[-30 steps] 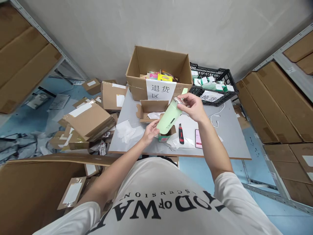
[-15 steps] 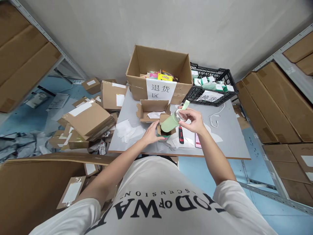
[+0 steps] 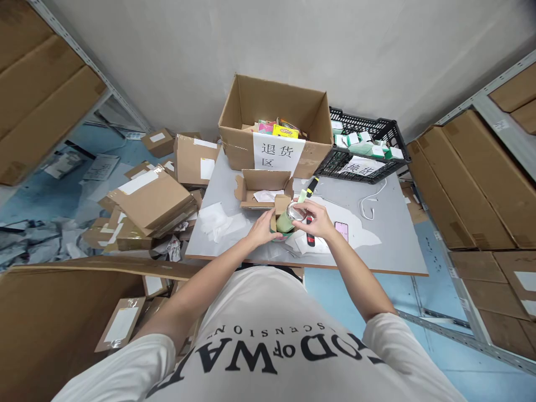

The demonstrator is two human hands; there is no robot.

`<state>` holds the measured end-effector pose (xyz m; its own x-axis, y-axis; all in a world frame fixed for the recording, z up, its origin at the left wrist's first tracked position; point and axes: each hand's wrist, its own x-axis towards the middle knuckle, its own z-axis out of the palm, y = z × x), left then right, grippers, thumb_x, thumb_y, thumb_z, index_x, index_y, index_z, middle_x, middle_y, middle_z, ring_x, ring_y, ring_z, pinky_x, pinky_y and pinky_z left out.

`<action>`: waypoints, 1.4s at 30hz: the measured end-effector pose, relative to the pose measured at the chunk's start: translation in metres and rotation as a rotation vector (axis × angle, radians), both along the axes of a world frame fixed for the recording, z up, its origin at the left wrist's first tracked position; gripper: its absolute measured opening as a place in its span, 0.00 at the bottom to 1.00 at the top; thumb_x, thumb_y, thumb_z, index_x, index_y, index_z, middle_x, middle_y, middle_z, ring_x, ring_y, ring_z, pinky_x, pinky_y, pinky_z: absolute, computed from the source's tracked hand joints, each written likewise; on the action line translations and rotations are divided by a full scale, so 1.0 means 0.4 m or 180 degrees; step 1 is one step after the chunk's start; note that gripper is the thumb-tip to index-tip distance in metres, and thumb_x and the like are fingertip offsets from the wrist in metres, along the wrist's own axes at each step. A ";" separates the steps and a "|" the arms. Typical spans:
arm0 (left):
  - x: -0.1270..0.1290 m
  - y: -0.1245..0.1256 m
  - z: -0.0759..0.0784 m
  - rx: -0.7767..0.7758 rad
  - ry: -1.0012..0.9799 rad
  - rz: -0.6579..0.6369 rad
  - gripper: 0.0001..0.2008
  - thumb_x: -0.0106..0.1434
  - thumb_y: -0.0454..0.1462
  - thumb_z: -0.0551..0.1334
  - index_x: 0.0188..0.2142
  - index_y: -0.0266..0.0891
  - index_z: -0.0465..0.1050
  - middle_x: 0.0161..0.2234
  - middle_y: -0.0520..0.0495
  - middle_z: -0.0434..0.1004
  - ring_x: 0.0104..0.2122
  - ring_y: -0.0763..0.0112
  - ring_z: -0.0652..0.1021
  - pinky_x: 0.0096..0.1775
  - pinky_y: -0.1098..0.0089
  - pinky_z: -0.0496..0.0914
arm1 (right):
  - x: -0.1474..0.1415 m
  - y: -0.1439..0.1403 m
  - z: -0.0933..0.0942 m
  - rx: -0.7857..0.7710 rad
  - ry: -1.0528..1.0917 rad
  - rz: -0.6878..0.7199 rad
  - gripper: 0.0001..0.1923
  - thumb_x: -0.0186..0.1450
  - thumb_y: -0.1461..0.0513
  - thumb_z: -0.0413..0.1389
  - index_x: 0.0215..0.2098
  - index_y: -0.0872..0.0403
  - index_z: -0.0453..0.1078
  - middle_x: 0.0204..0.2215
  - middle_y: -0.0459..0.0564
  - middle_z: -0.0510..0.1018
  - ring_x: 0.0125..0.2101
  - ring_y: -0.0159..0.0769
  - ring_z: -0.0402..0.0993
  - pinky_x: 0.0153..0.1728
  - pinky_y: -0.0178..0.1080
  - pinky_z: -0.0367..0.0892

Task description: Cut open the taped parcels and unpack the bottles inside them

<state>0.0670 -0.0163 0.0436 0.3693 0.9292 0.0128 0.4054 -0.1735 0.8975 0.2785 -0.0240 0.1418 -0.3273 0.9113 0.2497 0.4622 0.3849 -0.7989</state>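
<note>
A pale green bottle [image 3: 285,221] with a shiny metal lid stands mostly sunk in a small open carton [image 3: 280,205] near the grey table's front edge. My right hand [image 3: 319,219] grips the bottle's lid from above. My left hand [image 3: 263,228] holds the left side of the small carton. A second open cardboard box [image 3: 263,188] with white paper inside lies just behind them.
A red-and-black box cutter [image 3: 309,234], a pink phone [image 3: 341,230] and a white cable [image 3: 370,204] lie on the table [image 3: 389,234]. A large labelled carton [image 3: 276,127] and a black crate [image 3: 362,148] stand at the back. Cardboard boxes [image 3: 151,200] pile up on the floor at left.
My right hand has brought the green bottle down from a raised tilt and lowered it into the small carton. My left hand moved from the bottle's base to the carton's side.
</note>
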 end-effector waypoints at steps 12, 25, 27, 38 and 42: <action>0.006 -0.015 -0.024 0.0290 0.0250 0.0009 0.41 0.46 0.43 0.71 0.58 0.40 0.59 0.53 0.38 0.67 0.53 0.49 0.69 0.53 0.54 0.63 | -0.018 -0.017 -0.110 -0.0543 0.0055 -0.0079 0.58 0.49 0.55 0.65 0.68 0.53 0.35 0.46 0.54 0.73 0.44 0.42 0.72 0.45 0.44 0.67; 0.001 -0.038 -0.022 0.0333 0.0294 0.0114 0.35 0.47 0.44 0.71 0.54 0.42 0.63 0.48 0.41 0.70 0.48 0.53 0.72 0.49 0.56 0.66 | -0.053 -0.009 -0.157 -0.0400 -0.1645 -0.0080 0.42 0.50 0.56 0.64 0.59 0.55 0.54 0.50 0.59 0.71 0.47 0.50 0.67 0.45 0.47 0.61; -0.002 -0.042 -0.022 0.0335 0.0252 0.0132 0.34 0.48 0.45 0.71 0.53 0.42 0.64 0.48 0.41 0.70 0.48 0.53 0.72 0.49 0.56 0.66 | -0.060 -0.005 -0.164 -0.0406 -0.1908 -0.0084 0.40 0.49 0.54 0.65 0.56 0.55 0.57 0.46 0.59 0.73 0.46 0.50 0.67 0.44 0.46 0.59; -0.002 -0.045 -0.031 0.0347 0.0198 0.0103 0.33 0.49 0.47 0.70 0.53 0.41 0.64 0.47 0.41 0.71 0.47 0.54 0.72 0.48 0.57 0.66 | -0.063 -0.030 -0.179 -0.0774 -0.2105 -0.0253 0.31 0.57 0.50 0.58 0.54 0.55 0.59 0.41 0.57 0.76 0.44 0.52 0.65 0.44 0.47 0.53; -0.003 -0.044 -0.035 0.0358 0.0196 0.0115 0.34 0.49 0.45 0.70 0.54 0.41 0.63 0.49 0.40 0.70 0.48 0.54 0.72 0.50 0.56 0.66 | -0.054 -0.048 -0.171 -0.0534 -0.2046 -0.0134 0.34 0.60 0.50 0.56 0.59 0.55 0.57 0.48 0.61 0.72 0.47 0.53 0.64 0.46 0.50 0.54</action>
